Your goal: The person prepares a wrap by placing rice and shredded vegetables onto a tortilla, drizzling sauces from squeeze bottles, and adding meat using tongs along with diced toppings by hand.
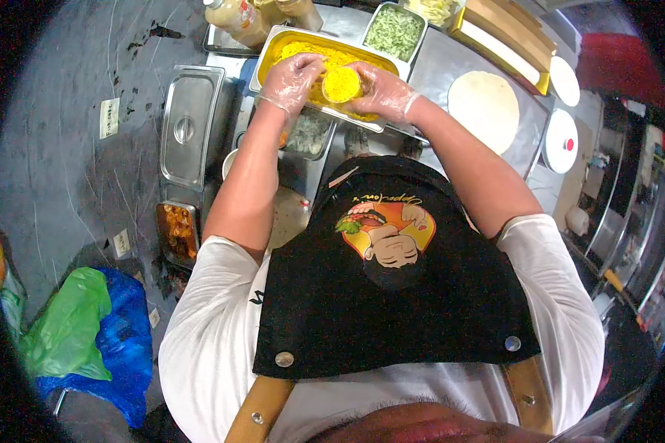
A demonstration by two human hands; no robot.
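Observation:
Both my hands wear clear plastic gloves over a long steel pan (275,46) of yellow food. Filled with the same yellow food, a small round cup (341,84) is held by my right hand (386,91), whose fingers wrap around its right side. My left hand (292,83) is closed, with the fingertips pinched together at the cup's left edge; what they hold, if anything, is too small to tell. On the steel counter to the right lies a round flatbread (484,112). Shredded green vegetable fills a steel tray (394,32) behind the pan.
Sauce bottles (236,21) stand at the back left. A lidded steel container (188,127) and a tray of brown-orange food (177,230) are at the left. An open cardboard box (504,46) and white round lids (561,140) are at the right. Green and blue bags (70,325) lie lower left.

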